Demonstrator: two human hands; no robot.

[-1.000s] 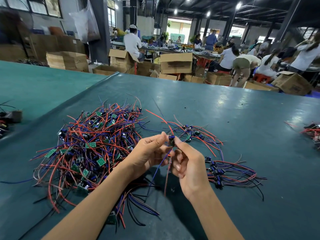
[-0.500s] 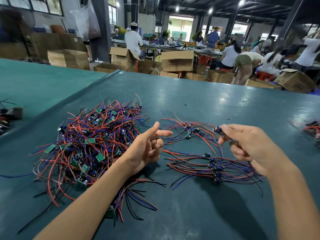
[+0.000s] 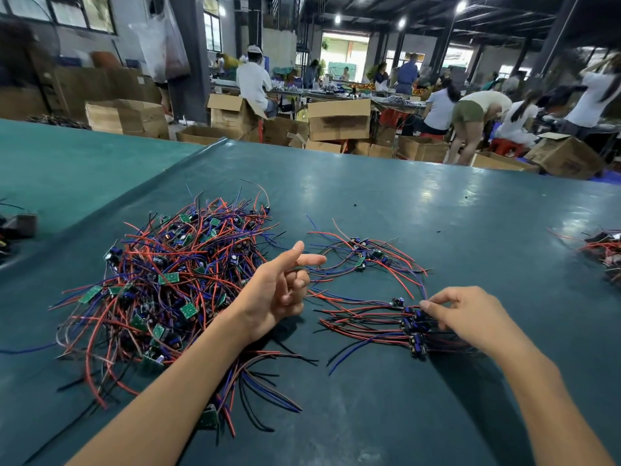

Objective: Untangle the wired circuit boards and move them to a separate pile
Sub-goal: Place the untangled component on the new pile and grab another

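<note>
- Mostly unsorted: the tangle (image 3: 168, 284) holds most boards on the counter (image 3: 437, 213).
- Right of the tangle, a small pile (image 3: 416, 344) lies sorted.
- Right hand (image 3: 470, 317) pinches a board (image 3: 415, 312) onto that pile.
- Left hand (image 3: 279, 290), beside the tangle, is loosely curled, empty.

The tangled pile (image 3: 161, 290) is lying left on the table (image 3: 437, 203), the separate pile (image 3: 386, 327) right of it. The left hand (image 3: 275, 290) is hanging between them, the right hand (image 3: 470, 317) touching the separate pile.
</note>
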